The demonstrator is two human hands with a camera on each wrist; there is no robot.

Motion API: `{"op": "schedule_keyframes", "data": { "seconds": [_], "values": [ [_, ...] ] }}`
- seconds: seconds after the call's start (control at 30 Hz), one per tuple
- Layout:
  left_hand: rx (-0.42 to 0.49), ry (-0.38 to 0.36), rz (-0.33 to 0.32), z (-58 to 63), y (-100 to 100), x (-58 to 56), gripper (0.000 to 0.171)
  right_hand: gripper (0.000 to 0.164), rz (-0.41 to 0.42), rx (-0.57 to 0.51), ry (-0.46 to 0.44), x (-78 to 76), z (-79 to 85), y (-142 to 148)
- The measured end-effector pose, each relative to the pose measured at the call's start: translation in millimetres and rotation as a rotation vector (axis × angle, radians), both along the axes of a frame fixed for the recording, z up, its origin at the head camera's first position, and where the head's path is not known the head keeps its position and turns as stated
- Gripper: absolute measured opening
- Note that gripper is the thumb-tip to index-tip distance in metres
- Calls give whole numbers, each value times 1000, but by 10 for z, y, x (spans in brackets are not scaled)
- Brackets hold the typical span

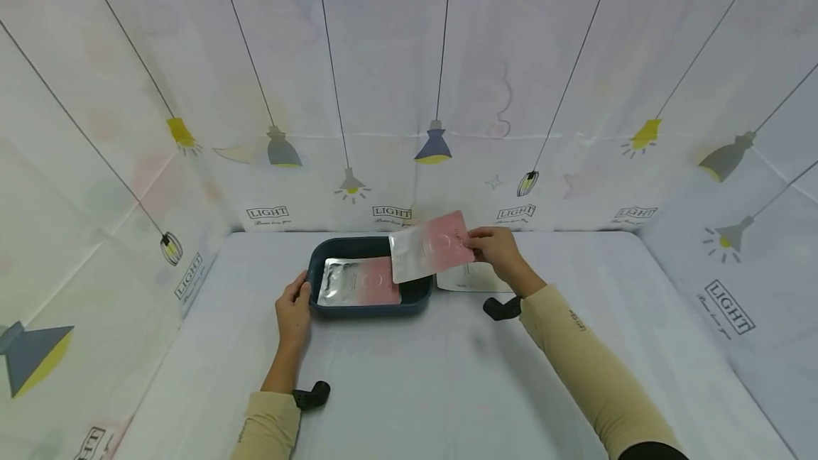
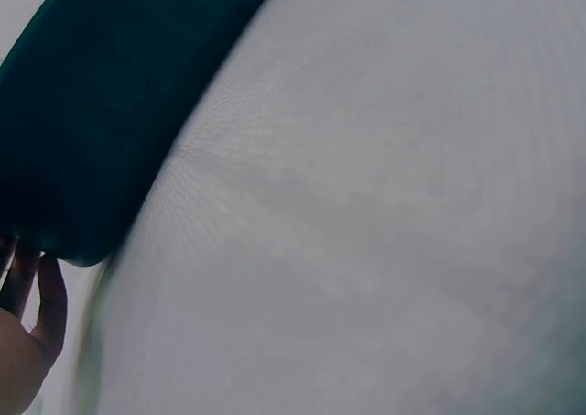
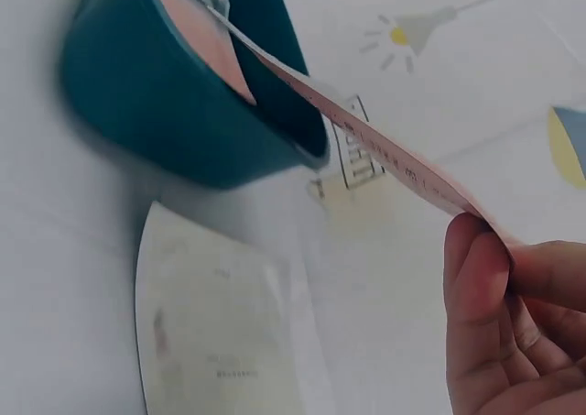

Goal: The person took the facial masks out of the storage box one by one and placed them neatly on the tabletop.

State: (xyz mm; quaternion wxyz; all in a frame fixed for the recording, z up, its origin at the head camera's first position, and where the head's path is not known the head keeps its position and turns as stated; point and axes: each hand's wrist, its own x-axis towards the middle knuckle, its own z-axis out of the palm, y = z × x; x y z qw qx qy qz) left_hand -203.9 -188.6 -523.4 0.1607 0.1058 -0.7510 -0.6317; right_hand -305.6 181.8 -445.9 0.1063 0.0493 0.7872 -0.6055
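In the head view, a dark teal plastic bin [image 1: 371,311] stands on the white table. My left hand [image 1: 293,311] is at its left end, fingers and thumb resting against the outer wall. In the left wrist view, the fingertips touch the lower end of the bin [image 2: 101,113]. My right hand [image 1: 498,254] pinches the right edge of a pink and silver foil sachet [image 1: 431,247] between thumb and fingers. That sachet is tilted above the bin's right side. Another pink and silver sachet [image 1: 359,282] lies inside the bin.
A pale, whitish sachet [image 3: 215,314] lies flat on the table just right of the bin, partly behind the right hand in the head view. A white curtain [image 1: 383,91] printed with lamps surrounds the table's back and sides. Black wrist cameras [image 1: 312,396] sit on both wrists.
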Motion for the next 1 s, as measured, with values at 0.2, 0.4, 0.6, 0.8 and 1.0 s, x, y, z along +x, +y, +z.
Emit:
{"op": "schedule_keyframes", "data": {
  "seconds": [0.2, 0.4, 0.6, 0.8, 1.0],
  "values": [
    [-4, -11, 1, -21, -9, -1, 39, 41, -10, -37, -13, 5, -55, 363],
    [15, -11, 7, -236, -77, -123, 40, 45, -39, -91, -16, 9, -55, 720],
    [13, -49, 8, -319, -94, -144, 40, 50, -61, -81, -33, 41, -68, 1056],
    [-3, -42, -1, -71, -31, -9, 39, 52, -73, -4, -53, 47, -94, 1330],
    [-24, 2, 0, 28, -11, 9, 38, 56, -97, -3, -57, 47, -121, 1527]
  ]
}}
